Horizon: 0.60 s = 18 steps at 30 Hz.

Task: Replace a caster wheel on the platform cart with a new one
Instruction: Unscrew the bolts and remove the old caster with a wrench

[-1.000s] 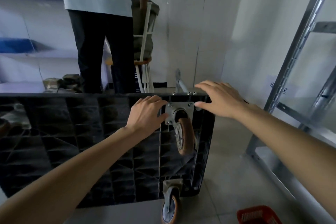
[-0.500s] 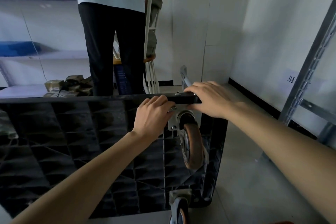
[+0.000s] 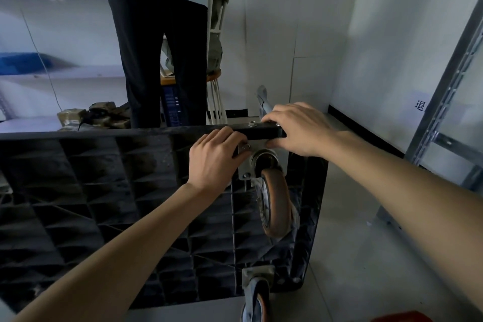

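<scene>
1. The platform cart (image 3: 104,191) stands tipped on its side on the floor (image 3: 352,256), its black ribbed underside facing the camera and its top edge running level across the view.
2. The caster wheel (image 3: 274,201), with an orange-brown tread, sits at the upper right corner of that underside, its metal mounting plate (image 3: 244,165) bolted flat against the ribs just below the cart's top edge.
3. The left hand (image 3: 214,157) has its fingers curled over the left part of the mounting plate, the fingertips at a bolt in the plate's upper corner; whether they pinch the bolt cannot be told.
4. The right hand (image 3: 300,128) wraps the cart's top edge at the corner, fingers over the top and thumb underneath, just right of the plate.
5. A second caster (image 3: 257,295) hangs at the cart's lower right corner, directly below the first, touching the floor.
6. Right of the cart's edge lies open floor, bounded further right by a grey metal shelving upright (image 3: 444,86).
7. Beyond the cart's top edge stands another person (image 3: 162,47) in dark trousers, close to the cart, with a stool (image 3: 214,76) just to the right of them.
8. A red object (image 3: 400,317) shows at the bottom edge, right of the second caster.
</scene>
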### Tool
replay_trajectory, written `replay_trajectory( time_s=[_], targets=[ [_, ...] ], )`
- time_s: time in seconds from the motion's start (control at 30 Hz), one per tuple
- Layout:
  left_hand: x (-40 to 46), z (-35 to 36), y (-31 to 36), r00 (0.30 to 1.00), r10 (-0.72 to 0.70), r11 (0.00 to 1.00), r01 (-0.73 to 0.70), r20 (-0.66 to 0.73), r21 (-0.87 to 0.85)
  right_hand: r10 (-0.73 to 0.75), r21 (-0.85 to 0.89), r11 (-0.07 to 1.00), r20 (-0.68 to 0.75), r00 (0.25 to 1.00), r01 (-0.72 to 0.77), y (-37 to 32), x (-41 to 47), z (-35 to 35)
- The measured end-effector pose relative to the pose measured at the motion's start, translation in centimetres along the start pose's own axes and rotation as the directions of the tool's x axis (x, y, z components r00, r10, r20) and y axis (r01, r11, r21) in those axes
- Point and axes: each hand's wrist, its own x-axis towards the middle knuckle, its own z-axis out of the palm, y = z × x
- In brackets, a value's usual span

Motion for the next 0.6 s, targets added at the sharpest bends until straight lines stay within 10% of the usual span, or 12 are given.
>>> replay_trajectory(
  time_s=[0.6],
  targets=[
    [-0.49, -0.23, -0.59, 1.0, -0.015, 0.997, 0.013, -0.026, -0.07, 0.008, -0.007, 1.0, 0.008, 1.0, -0.008, 0.05, 0.03, 0.09]
  ],
)
